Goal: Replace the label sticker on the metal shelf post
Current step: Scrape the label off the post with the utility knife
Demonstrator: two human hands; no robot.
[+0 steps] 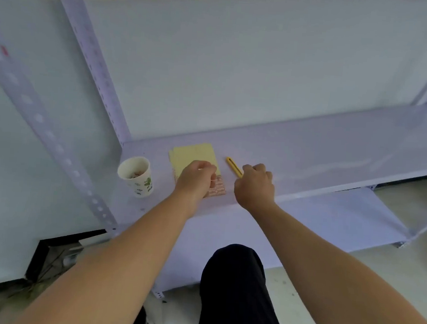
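The left hand (198,178) pinches at the sticker sheet (195,157) lying under it on the shelf (336,146). The right hand (255,185), curled, grips the yellow tool (233,165). Peel one label slowly, keeping the sheet flat; the post (44,128) stands left.

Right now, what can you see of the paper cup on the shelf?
The cup is white paper with a green printed pattern low on its side and a rolled rim. It stands upright, open at the top, near the shelf's left front corner, close to the post. Small pinkish scraps lie inside; what they are is too blurred to tell. Nothing touches it but the shelf; the sticker sheet and the left hand lie apart to its right.
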